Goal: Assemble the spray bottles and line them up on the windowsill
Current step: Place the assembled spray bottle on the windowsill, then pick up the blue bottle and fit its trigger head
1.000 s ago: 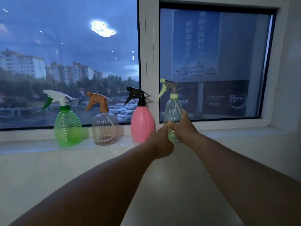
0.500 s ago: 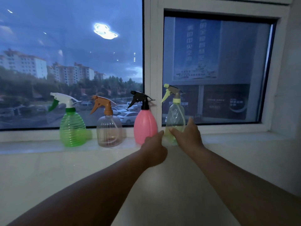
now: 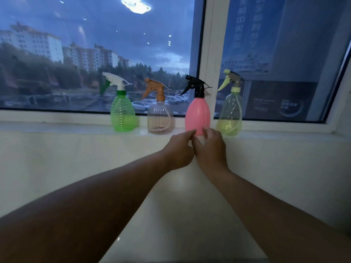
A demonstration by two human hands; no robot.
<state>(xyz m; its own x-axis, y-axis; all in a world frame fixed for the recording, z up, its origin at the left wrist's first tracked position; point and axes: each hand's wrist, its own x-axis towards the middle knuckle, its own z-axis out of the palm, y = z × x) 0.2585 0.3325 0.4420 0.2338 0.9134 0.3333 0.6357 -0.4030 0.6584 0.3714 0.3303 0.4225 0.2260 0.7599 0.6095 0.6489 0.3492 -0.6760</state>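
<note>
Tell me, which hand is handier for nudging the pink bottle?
Probably the right hand: its fingertips already reach the pink bottle's base, while the left hand points just short of it.

Four bottles (image 3: 160, 118) in a row on the windowsill (image 3: 57, 127), before the window (image 3: 95, 54); hands (image 3: 179, 150) close together before the third, perhaps touching.

The right hand (image 3: 210, 150) is letting go of the yellow-green spray bottle (image 3: 230, 115) and both hands are drawing back toward the pink spray bottle's (image 3: 197, 114) base, left hand (image 3: 179, 150) alongside.
</note>
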